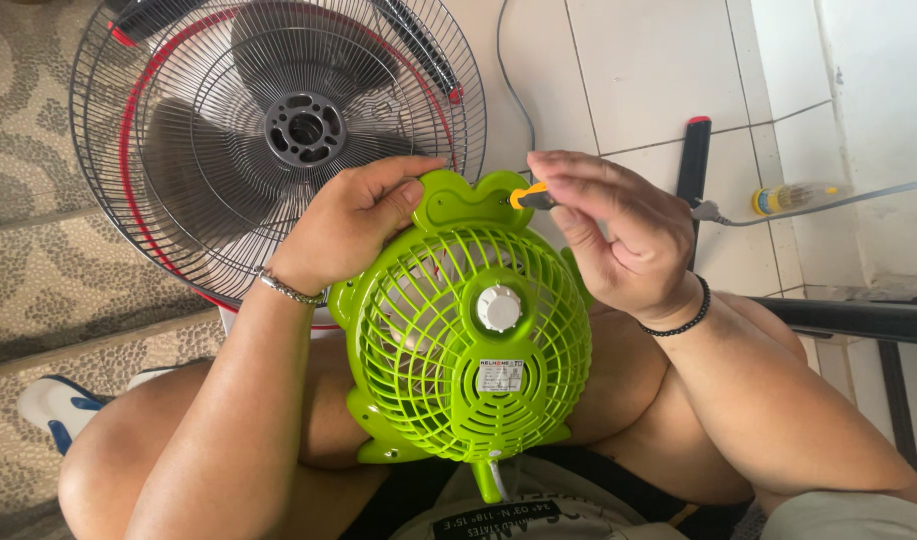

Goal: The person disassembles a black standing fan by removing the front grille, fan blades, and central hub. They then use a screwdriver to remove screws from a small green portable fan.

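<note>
A small lime-green fan (468, 340) rests on my lap, its rear grille facing up with a white knob (499, 307) at the middle. My left hand (353, 222) grips its upper left edge, thumb on the green top piece. My right hand (618, 225) holds a screwdriver (528, 197) with a yellow and black handle, its tip set against the top of the green housing.
A large fan (278, 130) with a dark wire guard and red rim lies on the floor ahead. On the white tiles to the right lie a second screwdriver (793, 197), a black bar (692, 160) with a red end, and a grey cable (828, 205). A patterned mat (38, 270) is at left.
</note>
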